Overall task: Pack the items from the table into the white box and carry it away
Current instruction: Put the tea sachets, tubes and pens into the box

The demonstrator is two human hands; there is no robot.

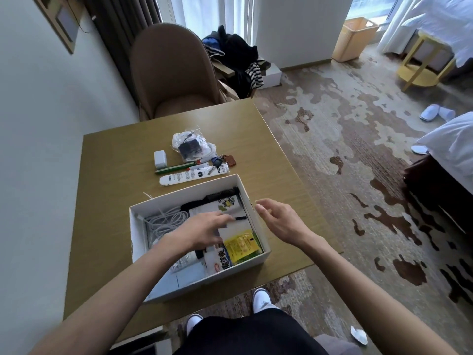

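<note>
The white box (258,226) stands open on the wooden table (115,160). Inside lie a white coiled cable (166,221), a black comb (217,196), a yellow packet (240,245) and other packets. My left hand (204,229) reaches into the box, fingers spread flat over the packets, next to a black pen (239,218). My right hand (279,219) hovers open just outside the box's right wall. Beyond the box lie a white tube (189,176), a green pen (174,168), a white charger (160,158), a clear bag of cables (190,147) and keys (222,161).
A brown chair (171,73) stands behind the table, clothes (235,52) piled beside it. A wall runs along the left. Patterned carpet lies to the right, with beds (455,147), white slippers (435,112), a yellow stool (422,62) and a bin (353,39).
</note>
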